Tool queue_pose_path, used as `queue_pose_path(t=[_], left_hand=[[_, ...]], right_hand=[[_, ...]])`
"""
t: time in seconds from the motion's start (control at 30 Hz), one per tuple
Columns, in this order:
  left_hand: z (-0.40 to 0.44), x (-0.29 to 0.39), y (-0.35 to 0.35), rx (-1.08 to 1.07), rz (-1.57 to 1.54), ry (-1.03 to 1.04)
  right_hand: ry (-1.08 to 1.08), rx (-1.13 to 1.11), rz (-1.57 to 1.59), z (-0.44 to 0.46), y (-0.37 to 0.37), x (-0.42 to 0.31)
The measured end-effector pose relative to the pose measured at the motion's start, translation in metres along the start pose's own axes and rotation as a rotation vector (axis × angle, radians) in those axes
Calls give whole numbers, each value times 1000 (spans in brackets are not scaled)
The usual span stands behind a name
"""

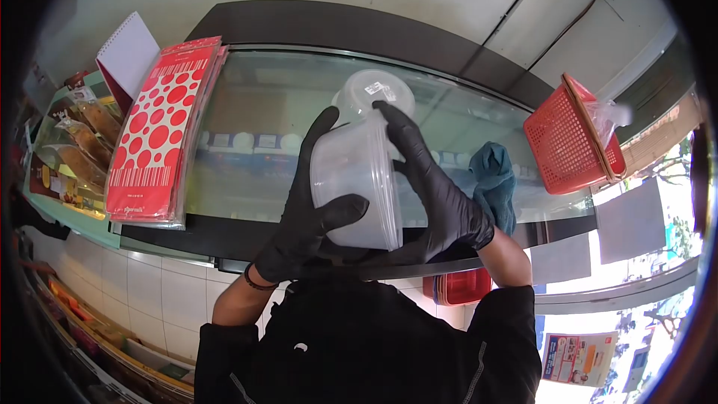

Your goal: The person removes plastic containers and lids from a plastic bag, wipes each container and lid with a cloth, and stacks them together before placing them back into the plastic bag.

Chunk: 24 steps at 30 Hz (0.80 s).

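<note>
l hand (309, 209) & r hand (441, 206) clamp clear tub (348, 168) from opp. sides, prob. to steady it, tipped above surface (262, 97) nr front edge; labelled tub (396, 90) is nr back edge.

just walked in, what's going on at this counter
Someone in black gloves has a clear plastic tub tipped on its side above a glass counter. The left hand grips it, thumb across its side, while the right hand is spread around the rim end. Beyond is another clear container; a blue cloth lies to the right.
</note>
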State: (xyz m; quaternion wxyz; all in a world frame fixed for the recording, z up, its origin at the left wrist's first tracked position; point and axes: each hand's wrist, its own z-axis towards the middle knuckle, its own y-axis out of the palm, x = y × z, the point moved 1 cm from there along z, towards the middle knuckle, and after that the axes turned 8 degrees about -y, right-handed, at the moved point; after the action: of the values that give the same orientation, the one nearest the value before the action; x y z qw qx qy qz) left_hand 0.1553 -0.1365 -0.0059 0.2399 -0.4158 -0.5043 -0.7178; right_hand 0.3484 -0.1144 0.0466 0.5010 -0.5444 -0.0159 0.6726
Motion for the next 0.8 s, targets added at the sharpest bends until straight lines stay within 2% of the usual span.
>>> queue_pose_path(t=[0.17,0.47,0.57,0.77,0.8], left_hand=[[-5,1,-2,25,-7,-69],[-9,18,3,43,189,-99],[-9,15,4,54,191,-114],[-10,29,-6,79,161,-86],[-11,32,-9,106,153,-88]], right_hand=[[26,1,104,-1,7,10],[47,48,18,-10,13,6],[3,38,-102,-10,10,1],[-115,67,-5,-19,-14,-7],[-80,109,130,-23,-17,-9]])
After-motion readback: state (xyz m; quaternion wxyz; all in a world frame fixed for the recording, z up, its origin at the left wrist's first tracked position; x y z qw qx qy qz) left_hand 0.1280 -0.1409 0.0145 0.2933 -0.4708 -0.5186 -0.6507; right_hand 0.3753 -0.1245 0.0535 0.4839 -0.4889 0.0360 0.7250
